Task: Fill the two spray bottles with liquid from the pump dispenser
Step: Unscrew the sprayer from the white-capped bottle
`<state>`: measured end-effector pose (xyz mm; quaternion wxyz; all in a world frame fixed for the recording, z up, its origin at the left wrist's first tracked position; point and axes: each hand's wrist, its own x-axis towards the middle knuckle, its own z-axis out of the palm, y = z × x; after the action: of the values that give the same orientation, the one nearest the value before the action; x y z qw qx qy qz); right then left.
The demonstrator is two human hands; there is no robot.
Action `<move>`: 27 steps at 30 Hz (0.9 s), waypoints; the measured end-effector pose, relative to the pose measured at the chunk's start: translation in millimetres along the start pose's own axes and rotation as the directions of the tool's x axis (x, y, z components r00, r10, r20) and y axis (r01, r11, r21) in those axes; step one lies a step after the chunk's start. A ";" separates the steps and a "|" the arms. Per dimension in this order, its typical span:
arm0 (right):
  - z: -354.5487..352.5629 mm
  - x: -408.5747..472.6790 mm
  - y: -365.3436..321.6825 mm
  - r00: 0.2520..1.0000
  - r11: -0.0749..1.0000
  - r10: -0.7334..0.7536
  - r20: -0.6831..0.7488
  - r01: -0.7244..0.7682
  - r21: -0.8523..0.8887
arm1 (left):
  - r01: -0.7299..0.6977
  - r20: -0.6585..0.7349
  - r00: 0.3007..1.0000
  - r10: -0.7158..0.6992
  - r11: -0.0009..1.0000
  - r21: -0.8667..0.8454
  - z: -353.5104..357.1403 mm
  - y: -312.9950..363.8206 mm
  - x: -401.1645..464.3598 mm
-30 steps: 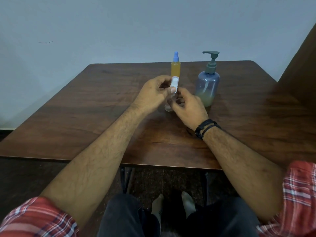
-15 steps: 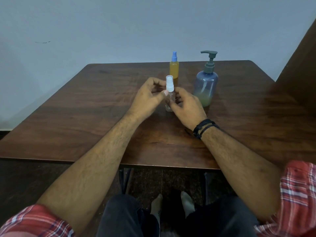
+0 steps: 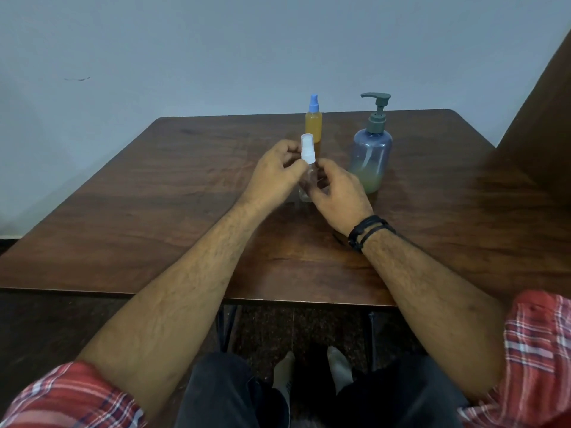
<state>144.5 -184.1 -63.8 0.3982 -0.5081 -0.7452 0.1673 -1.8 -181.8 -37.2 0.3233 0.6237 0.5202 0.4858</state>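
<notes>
A small clear spray bottle stands upright on the wooden table between my hands. Its white spray top sits above the bottle's neck. My left hand pinches the base of that white top. My right hand wraps the clear body and hides most of it. Behind it stands an orange spray bottle with a blue top. To the right stands the blue pump dispenser, with a grey pump and a little yellowish liquid at the bottom.
A pale wall rises behind the table's far edge. A dark wooden panel stands at the right. My knees and feet show below the near table edge.
The white spray top, tilted in my left fingers a second ago, now stands upright over the clear bottle's neck. Both hands stayed close around the bottle.
</notes>
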 end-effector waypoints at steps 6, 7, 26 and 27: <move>0.8 -0.1 0.5 1.000 1.000 0.002 0.007 -0.002 0.012 | -0.061 -0.002 0.998 0.061 0.996 0.065 -5.1 -1.9 -0.6; 0.6 -0.3 0.1 1.000 1.000 -0.001 0.005 0.001 0.010 | -0.058 -0.007 0.998 0.059 0.994 0.093 -5.2 -0.9 0.9; 1.4 -0.1 1.3 0.999 0.999 0.044 -0.023 -0.044 0.012 | -0.023 -0.311 0.945 0.096 0.973 0.229 -36.2 -22.6 1.6; 1.7 -0.2 1.2 0.999 0.999 0.041 -0.026 -0.041 0.010 | -0.004 -0.265 0.958 0.107 0.932 0.363 -33.6 -30.8 -1.9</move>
<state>144.1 -183.5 -65.8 0.4066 -0.5236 -0.7286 0.1724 -43.8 -179.4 -54.9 0.1134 0.6116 0.6225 0.4750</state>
